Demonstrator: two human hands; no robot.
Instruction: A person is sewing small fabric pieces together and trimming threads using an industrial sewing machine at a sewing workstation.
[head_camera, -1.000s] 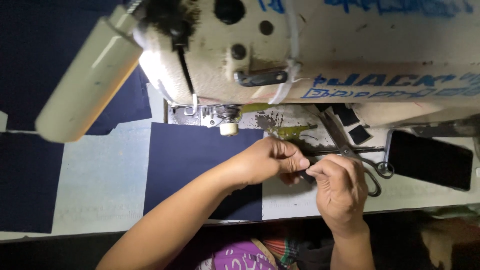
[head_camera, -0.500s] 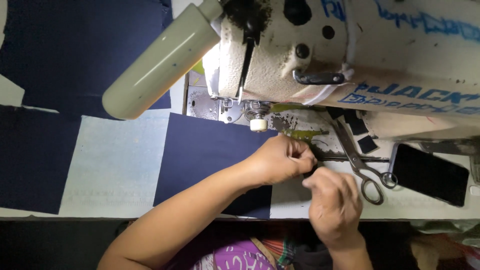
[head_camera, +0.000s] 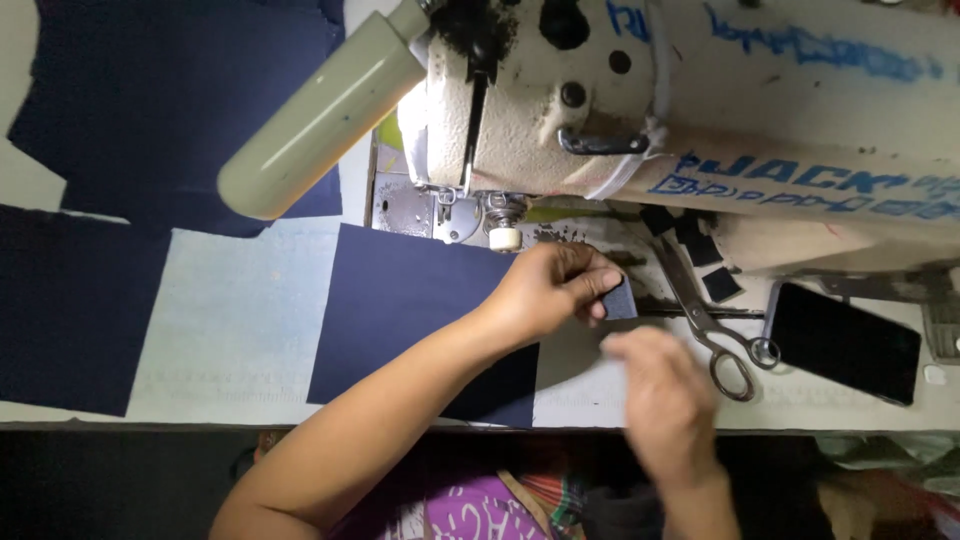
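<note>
My left hand (head_camera: 548, 290) rests on the cloth (head_camera: 400, 310) before the sewing machine (head_camera: 700, 120). Scissors (head_camera: 705, 320) lie right of it on the table (head_camera: 230, 320), a phone (head_camera: 845, 342) farther right.

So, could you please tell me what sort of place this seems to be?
Most likely a garment sewing workstation. A worn cream industrial sewing machine stands over the pale table, cut navy fabric panels lie across it, and steel scissors rest near the left hand, which pinches a small navy piece.
</note>
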